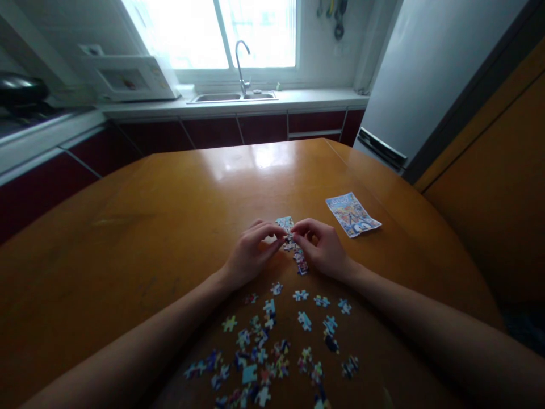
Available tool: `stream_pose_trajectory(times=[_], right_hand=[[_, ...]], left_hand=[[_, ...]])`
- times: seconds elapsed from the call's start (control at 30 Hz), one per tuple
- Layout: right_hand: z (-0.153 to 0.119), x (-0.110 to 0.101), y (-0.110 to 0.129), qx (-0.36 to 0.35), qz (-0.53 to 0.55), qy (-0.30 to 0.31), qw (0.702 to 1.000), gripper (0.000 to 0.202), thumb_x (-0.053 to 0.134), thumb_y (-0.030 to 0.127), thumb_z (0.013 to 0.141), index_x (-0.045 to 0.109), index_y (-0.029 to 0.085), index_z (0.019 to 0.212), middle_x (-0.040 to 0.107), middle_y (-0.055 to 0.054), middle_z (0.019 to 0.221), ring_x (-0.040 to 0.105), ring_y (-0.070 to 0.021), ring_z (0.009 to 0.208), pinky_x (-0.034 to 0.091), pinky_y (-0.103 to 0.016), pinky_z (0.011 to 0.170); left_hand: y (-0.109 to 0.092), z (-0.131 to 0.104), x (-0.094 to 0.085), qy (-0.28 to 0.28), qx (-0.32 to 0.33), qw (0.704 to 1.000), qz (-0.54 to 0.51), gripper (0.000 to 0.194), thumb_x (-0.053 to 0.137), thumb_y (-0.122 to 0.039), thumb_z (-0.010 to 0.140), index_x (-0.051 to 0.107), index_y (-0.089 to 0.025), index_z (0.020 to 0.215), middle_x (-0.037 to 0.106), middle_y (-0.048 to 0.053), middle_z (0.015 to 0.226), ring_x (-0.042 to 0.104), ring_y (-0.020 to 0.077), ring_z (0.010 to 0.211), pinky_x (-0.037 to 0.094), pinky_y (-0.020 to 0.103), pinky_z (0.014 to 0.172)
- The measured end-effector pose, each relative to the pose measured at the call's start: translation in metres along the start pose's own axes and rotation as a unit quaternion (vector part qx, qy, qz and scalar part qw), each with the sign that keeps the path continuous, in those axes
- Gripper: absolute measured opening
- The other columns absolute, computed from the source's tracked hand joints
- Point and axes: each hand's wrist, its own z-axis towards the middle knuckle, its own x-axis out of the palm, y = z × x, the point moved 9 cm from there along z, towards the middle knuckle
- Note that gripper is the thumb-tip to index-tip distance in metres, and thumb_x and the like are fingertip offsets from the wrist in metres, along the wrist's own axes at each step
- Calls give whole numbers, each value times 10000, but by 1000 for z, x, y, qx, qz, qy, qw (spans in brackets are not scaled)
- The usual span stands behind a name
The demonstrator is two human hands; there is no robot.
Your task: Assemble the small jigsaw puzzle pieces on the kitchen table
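Note:
Both hands meet over a partly joined strip of jigsaw pieces [301, 262] on the wooden table. My left hand [255, 250] comes in from the left, thumb and index finger pinched at the strip's left side. From the right, my right hand [320, 245] pinches at its right side, fingertips close to the left ones. Whatever lies between the fingertips is too small to make out. The strip's upper part shows beyond the fingers. Many loose jigsaw pieces [249, 373] are scattered nearer to me, between my forearms.
A creased printed picture sheet [352, 214] lies right of my hands on the wooden table [183, 193]. Beyond the table are a counter with a sink [219, 97] and tap, and a white microwave [128, 78]. A fridge [430, 62] stands at the right.

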Motion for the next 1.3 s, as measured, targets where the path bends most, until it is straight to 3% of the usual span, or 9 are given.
stream_pose_trajectory(times=[0.13,0.33,0.5,0.73,0.93,1.3], right_hand=[[1,1,-7,27,9,1,1000,88,649,224,847,682,192,923,673,-10,760,563,-126,638,424,-278,581],[-2,8,-12,38,24,39,998,170,668,243,848,685,188,1007,659,-4,754,527,-114,607,399,-268,556],[-2,11,-12,41,23,50,998,171,662,261,856,690,184,1005,670,-5,755,531,-116,592,402,-268,541],[0,-19,-11,21,-97,-69,993,133,567,209,888,698,185,884,708,-36,839,588,-152,701,432,-299,638],[0,-19,-7,7,-147,-50,988,117,571,171,861,684,190,837,687,-43,811,574,-161,696,429,-307,644],[-1,-8,-9,-10,-152,-10,988,107,578,162,867,675,199,842,674,-43,828,581,-170,740,440,-322,687]], left_hand=[[-8,0,-4,-21,39,999,16,149,715,-254,871,691,-202,1009,684,53,994,604,180,960,507,343,849],[-22,-3,3,2,104,994,29,159,720,-195,855,700,-238,1007,722,16,982,603,166,934,522,321,837],[-20,-3,4,7,92,995,40,157,702,-193,855,696,-228,1008,729,20,963,593,171,911,522,331,832],[-11,-4,15,69,68,994,49,94,665,-223,884,719,-238,960,721,22,946,575,184,923,500,353,852],[-12,-5,21,108,56,991,51,103,654,-242,893,746,-260,850,720,16,916,572,183,897,495,353,829],[-10,-6,24,124,55,989,57,139,637,-242,896,764,-298,901,727,20,928,572,196,883,500,382,831]])
